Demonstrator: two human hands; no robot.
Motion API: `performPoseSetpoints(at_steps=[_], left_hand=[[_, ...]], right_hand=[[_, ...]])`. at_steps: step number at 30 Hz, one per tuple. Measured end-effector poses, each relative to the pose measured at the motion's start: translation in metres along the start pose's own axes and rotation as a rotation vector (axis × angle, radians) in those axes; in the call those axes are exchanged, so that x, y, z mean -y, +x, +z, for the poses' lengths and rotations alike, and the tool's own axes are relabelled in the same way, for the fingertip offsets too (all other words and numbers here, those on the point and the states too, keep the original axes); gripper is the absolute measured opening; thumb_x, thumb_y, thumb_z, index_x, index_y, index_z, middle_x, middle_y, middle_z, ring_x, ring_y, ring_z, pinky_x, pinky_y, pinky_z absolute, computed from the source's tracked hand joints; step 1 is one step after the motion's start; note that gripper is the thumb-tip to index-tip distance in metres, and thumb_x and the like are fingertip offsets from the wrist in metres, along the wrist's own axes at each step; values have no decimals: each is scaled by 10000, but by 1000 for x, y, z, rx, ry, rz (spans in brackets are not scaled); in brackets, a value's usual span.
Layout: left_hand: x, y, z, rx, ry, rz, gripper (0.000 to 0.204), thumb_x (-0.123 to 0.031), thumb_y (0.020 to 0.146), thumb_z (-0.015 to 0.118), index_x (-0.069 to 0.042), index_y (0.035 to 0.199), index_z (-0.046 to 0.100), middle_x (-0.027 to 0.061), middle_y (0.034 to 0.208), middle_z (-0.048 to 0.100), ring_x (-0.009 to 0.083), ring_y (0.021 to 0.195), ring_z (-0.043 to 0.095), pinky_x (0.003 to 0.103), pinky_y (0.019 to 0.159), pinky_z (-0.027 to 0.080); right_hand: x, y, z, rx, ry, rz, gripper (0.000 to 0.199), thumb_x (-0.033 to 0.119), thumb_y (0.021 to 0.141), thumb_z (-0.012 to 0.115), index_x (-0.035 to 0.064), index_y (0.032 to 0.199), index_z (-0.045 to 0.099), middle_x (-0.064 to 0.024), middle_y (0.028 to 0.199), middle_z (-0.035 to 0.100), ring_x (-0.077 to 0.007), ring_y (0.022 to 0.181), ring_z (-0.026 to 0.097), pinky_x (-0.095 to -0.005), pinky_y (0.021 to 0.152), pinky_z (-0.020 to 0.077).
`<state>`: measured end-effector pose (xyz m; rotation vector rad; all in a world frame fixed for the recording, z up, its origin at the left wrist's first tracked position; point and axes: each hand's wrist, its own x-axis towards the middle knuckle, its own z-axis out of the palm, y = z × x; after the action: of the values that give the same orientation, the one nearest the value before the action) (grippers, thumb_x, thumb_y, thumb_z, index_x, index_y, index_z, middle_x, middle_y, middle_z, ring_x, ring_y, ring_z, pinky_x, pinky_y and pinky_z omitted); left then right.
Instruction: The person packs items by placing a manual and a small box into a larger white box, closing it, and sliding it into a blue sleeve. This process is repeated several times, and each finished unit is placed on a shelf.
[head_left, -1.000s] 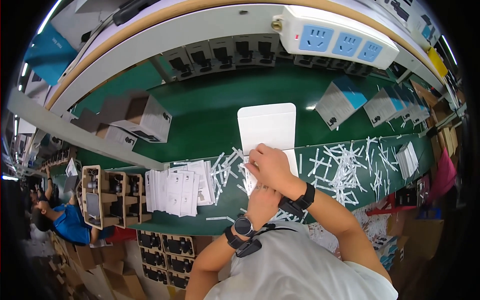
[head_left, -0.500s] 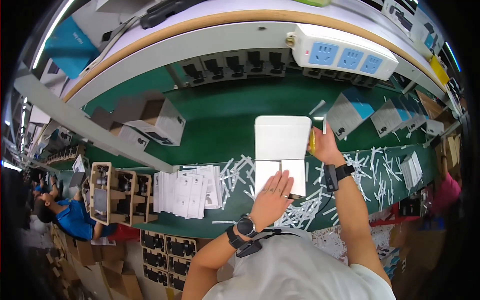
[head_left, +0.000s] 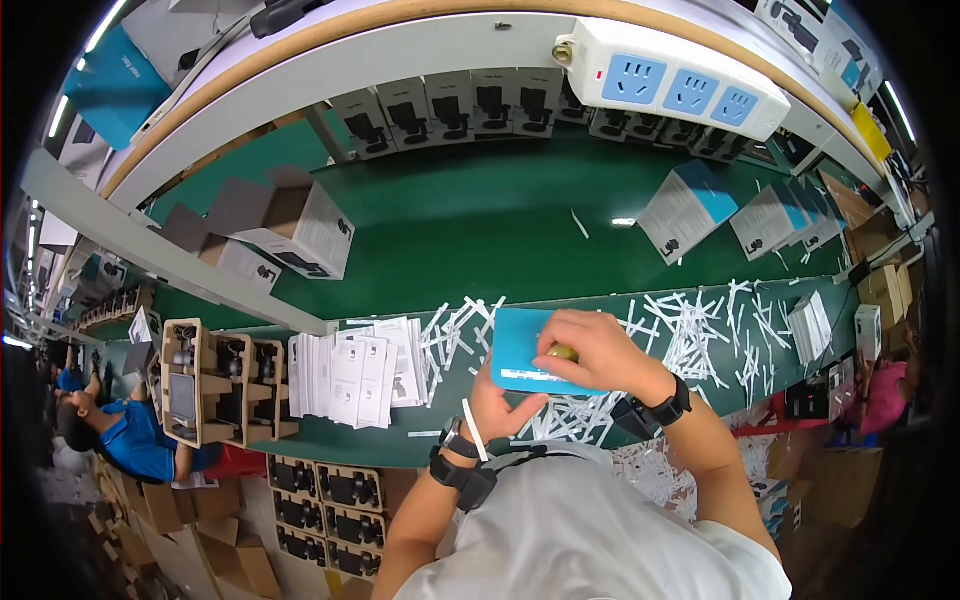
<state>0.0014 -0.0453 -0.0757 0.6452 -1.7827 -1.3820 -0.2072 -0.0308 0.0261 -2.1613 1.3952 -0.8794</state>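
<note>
While the left hand (head_left: pixel 490 408) sits at eight o'clock of the flat-topped blue box (head_left: pixel 518 345), maybe to steady it, the right hand (head_left: pixel 597 350) curls round a small, roundish yellow-green thing (head_left: pixel 563 352) on top. The left grip's thumb is spread; I cannot tell if it holds on. Thin papery strips (head_left: pixel 692 338) lie at the box's three o'clock on the green tabletop (head_left: pixel 350 448).

The green surface (head_left: pixel 450 240) gave passage midway
Cartons (head_left: pixel 318 230) (flaps raised) hindered reach toward its left edge, boxes (head_left: pixel 682 215) toward its right.
</note>
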Motion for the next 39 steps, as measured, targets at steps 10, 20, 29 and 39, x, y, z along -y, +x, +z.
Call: performPoseSetpoints(at_steps=[10,20,29,39], left_hand=[[2,-4,-1,-15,-69,19,289,-202,812,739,-92,1077,711,138,1183,684,387,1184,592,510,1093,376],[0,13,-5,-60,11,196,314,-158,794,762,-66,1091,711,160,1342,600,385,1351,462,565,1215,139],[-2,1,-19,10,-101,-35,273,-88,782,789,-57,1048,739,108,1202,680,328,1223,555,445,1062,414],[6,5,-19,59,-53,88,272,-108,786,803,-65,1044,730,94,1145,698,321,1154,586,429,990,464]], right_hand=[[-11,-3,1,194,288,34,249,233,801,826,77,888,653,-68,891,664,-235,798,663,-328,668,508],[-124,-69,-67,-567,490,558,244,271,923,716,91,1048,609,6,788,517,-60,720,485,-201,629,377],[14,-18,-6,-213,-23,120,145,129,876,702,74,1004,663,-64,868,629,-248,754,629,-339,692,508],[23,1,10,43,34,9,136,174,850,744,93,898,646,-62,871,634,-257,767,645,-358,642,502]])
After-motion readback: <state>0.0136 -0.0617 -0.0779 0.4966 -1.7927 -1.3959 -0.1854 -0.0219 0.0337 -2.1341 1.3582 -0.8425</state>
